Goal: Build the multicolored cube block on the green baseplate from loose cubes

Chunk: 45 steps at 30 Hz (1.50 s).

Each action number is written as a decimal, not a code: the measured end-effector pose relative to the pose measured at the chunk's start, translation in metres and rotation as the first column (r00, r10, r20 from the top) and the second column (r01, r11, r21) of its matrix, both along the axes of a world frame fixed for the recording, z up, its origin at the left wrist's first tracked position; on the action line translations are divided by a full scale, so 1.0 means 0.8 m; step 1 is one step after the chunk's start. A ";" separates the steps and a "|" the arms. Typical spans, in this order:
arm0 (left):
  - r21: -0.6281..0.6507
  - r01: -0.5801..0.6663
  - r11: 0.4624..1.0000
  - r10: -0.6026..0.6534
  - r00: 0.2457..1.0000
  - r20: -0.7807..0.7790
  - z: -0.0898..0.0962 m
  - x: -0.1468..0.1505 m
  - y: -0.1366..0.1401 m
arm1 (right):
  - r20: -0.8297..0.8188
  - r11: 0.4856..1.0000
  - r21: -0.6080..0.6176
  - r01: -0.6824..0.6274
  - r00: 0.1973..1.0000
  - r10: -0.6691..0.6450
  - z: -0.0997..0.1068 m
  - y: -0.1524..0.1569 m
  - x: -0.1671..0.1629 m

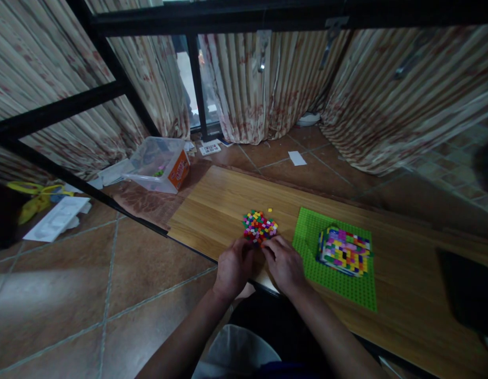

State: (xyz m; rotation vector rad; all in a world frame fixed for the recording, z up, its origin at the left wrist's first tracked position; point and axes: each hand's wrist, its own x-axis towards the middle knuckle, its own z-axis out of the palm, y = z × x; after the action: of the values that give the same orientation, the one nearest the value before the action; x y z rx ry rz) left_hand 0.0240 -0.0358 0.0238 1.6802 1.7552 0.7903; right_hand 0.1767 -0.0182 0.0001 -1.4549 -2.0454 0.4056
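Facing inward beside bricks [260, 225]: 2 hands [233, 267]

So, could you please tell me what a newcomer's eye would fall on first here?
Probably the bright brick pile on the table, at the left hand and right hand. Then the green baseplate to its right, bearing a multicoloured build. Past the table's left end sits a clear bin.

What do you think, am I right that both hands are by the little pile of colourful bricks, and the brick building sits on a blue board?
Not quite: the board is green, not blue, as the head view shows. The left hand and right hand are by the pile of colourful bricks, and the brick building sits on that board.
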 end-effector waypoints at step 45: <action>0.013 0.080 0.997 -0.057 0.570 0.820 0.083 0.077 -0.036 | -0.846 0.840 -0.528 -0.123 -0.013 -0.534 0.107 -0.086 0.025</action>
State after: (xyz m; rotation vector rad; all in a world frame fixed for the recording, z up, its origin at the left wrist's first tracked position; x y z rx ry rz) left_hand 0.0854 -0.0646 0.0904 1.0350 1.0019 1.2476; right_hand 0.1969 -0.0873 0.0856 -1.0220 -0.4198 1.4151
